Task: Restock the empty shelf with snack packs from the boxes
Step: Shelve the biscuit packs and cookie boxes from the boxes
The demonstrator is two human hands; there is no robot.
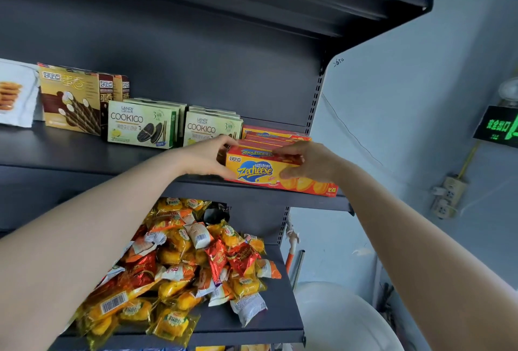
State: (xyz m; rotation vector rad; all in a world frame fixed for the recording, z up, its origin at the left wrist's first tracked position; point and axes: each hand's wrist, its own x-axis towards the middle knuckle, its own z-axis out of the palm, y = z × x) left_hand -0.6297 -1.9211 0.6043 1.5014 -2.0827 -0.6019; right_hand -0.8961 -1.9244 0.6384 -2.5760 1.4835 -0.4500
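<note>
Zecheese box (262, 172) on shelf (112, 154) — between left hand (206, 161) and right hand (311, 162)

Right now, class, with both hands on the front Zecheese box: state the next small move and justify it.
Probably slide the Zecheese box back against the red boxes behind it: left hand and right hand grip its ends, and it sits at the front edge of the shelf.

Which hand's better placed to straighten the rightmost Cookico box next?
Probably left: the left hand grips the red Zecheese cardboard box beside that pale green Cookico cardboard box; the right hand is farther.
</note>
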